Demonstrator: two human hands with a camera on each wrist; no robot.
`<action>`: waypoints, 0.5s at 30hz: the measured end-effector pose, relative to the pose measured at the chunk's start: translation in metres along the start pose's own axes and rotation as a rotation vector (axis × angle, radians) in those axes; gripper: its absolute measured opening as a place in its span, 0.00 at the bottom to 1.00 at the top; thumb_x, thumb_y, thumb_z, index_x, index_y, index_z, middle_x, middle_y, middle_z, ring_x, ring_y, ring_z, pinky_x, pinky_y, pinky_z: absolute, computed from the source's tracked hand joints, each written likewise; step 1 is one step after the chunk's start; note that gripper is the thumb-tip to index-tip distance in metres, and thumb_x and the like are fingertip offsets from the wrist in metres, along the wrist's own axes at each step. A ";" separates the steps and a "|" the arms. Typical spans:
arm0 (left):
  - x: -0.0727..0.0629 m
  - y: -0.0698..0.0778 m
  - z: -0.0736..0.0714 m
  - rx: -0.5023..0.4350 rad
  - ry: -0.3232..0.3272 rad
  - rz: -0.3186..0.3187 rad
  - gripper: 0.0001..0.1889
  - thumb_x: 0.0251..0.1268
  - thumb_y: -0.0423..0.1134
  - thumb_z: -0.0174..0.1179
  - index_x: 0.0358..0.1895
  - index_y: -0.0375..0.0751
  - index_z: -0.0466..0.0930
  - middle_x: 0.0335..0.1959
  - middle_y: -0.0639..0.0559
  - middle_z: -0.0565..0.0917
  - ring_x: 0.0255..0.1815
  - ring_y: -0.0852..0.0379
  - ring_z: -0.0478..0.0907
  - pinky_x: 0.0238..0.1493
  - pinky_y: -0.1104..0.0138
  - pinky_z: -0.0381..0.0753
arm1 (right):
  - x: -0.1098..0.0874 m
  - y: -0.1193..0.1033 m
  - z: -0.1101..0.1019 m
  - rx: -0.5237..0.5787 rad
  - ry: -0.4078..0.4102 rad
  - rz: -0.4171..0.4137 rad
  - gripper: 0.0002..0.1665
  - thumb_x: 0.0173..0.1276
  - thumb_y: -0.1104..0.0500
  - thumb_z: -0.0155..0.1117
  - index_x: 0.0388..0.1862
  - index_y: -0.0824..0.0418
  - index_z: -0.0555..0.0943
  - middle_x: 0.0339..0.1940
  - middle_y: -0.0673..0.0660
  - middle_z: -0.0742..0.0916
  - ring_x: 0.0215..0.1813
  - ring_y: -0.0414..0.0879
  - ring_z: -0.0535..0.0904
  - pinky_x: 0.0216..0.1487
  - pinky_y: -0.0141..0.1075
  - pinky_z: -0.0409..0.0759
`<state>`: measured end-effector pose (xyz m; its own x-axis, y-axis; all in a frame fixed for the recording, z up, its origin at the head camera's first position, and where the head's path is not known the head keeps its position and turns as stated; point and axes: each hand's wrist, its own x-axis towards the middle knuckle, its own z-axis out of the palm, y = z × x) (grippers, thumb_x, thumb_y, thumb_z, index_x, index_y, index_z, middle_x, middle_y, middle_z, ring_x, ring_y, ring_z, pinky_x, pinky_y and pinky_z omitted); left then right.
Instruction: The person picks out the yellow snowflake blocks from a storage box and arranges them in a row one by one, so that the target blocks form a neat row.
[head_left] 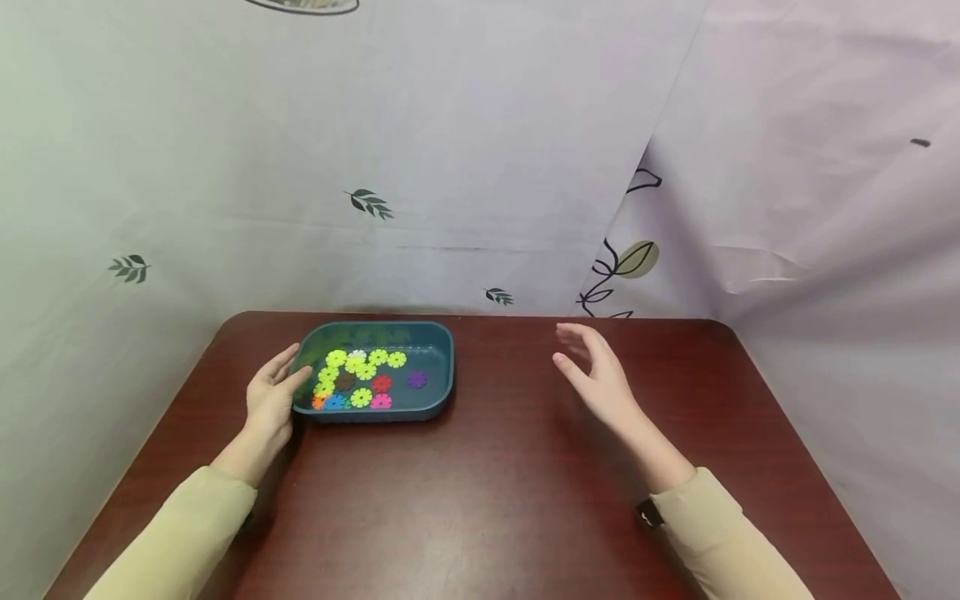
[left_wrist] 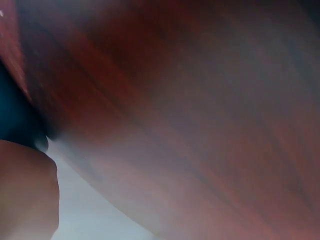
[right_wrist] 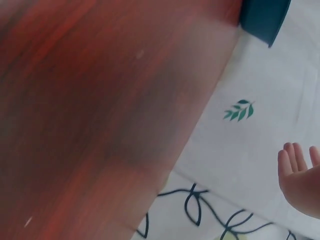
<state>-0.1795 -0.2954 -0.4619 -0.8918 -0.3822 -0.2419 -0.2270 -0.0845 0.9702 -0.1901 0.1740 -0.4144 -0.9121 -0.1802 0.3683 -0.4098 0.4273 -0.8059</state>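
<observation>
A dark blue-green plastic tray (head_left: 447, 367) sits at the back left of the table. Inside it lie several notched, flower-shaped plastic discs (head_left: 361, 397), mostly yellow, with red, pink, purple, blue, brown, white and orange ones among them. My left hand (head_left: 270, 404) holds the tray's left end, thumb over the rim and fingers along the outer side. In the left wrist view only part of that hand (left_wrist: 27, 192) shows beside the tray wall (left_wrist: 17, 112). Off to the tray's right, my right hand (head_left: 600, 379) is raised over the table, holding nothing, its fingers loosely extended.
The reddish-brown wooden table (head_left: 450, 500) has rounded far corners. White cloth (head_left: 450, 150) printed with leaves hangs behind it and along both sides. A dark band (head_left: 649, 513) shows at the right cuff.
</observation>
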 end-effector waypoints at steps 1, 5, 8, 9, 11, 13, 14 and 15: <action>0.001 0.000 -0.001 -0.006 0.002 0.004 0.32 0.81 0.28 0.56 0.84 0.44 0.62 0.88 0.47 0.57 0.90 0.54 0.45 0.88 0.55 0.51 | 0.002 -0.003 0.006 0.021 -0.002 -0.008 0.26 0.76 0.66 0.67 0.70 0.70 0.75 0.67 0.70 0.82 0.69 0.64 0.81 0.74 0.55 0.75; 0.004 -0.001 -0.004 -0.017 -0.005 0.017 0.31 0.81 0.28 0.54 0.83 0.42 0.63 0.87 0.44 0.59 0.90 0.53 0.47 0.88 0.57 0.52 | 0.009 -0.015 0.031 0.083 -0.013 -0.041 0.25 0.75 0.70 0.67 0.68 0.72 0.76 0.65 0.71 0.83 0.68 0.65 0.81 0.73 0.54 0.76; 0.004 -0.002 -0.005 -0.013 -0.018 0.024 0.30 0.82 0.28 0.54 0.83 0.42 0.63 0.86 0.44 0.61 0.89 0.53 0.50 0.86 0.58 0.57 | 0.015 -0.024 0.049 0.122 -0.023 -0.061 0.24 0.74 0.71 0.67 0.67 0.72 0.77 0.64 0.71 0.84 0.67 0.64 0.82 0.72 0.53 0.77; 0.004 -0.003 -0.006 -0.009 -0.022 0.024 0.30 0.82 0.29 0.54 0.83 0.43 0.63 0.86 0.44 0.61 0.89 0.53 0.51 0.85 0.59 0.58 | 0.017 -0.028 0.055 0.135 -0.027 -0.066 0.24 0.73 0.71 0.68 0.66 0.72 0.77 0.64 0.71 0.84 0.66 0.64 0.82 0.72 0.53 0.78; 0.004 -0.003 -0.006 -0.008 -0.032 0.029 0.30 0.83 0.30 0.54 0.83 0.43 0.63 0.86 0.44 0.61 0.89 0.53 0.51 0.84 0.59 0.59 | 0.021 -0.033 0.067 0.160 -0.040 -0.069 0.23 0.73 0.71 0.68 0.66 0.71 0.78 0.63 0.69 0.85 0.66 0.63 0.83 0.72 0.52 0.78; 0.004 -0.004 -0.006 0.000 -0.043 0.043 0.30 0.83 0.30 0.53 0.83 0.42 0.63 0.86 0.43 0.61 0.89 0.52 0.50 0.85 0.57 0.59 | 0.025 -0.039 0.080 0.189 -0.059 -0.071 0.23 0.72 0.71 0.69 0.65 0.71 0.79 0.63 0.69 0.85 0.65 0.63 0.83 0.71 0.51 0.79; 0.004 -0.004 -0.007 0.000 -0.050 0.049 0.29 0.83 0.30 0.53 0.83 0.42 0.63 0.86 0.43 0.61 0.89 0.51 0.50 0.85 0.56 0.58 | 0.028 -0.042 0.087 0.201 -0.070 -0.072 0.23 0.72 0.72 0.69 0.65 0.71 0.79 0.63 0.69 0.85 0.65 0.63 0.83 0.71 0.51 0.79; 0.004 -0.005 -0.007 0.000 -0.056 0.055 0.29 0.83 0.30 0.53 0.83 0.41 0.63 0.86 0.42 0.61 0.89 0.51 0.50 0.85 0.54 0.58 | 0.030 -0.044 0.094 0.209 -0.081 -0.071 0.23 0.72 0.71 0.69 0.64 0.71 0.79 0.62 0.69 0.85 0.65 0.63 0.83 0.71 0.51 0.80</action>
<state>-0.1793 -0.3035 -0.4677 -0.9234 -0.3345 -0.1885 -0.1771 -0.0647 0.9821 -0.2005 0.0664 -0.4110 -0.8754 -0.2773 0.3960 -0.4591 0.2201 -0.8607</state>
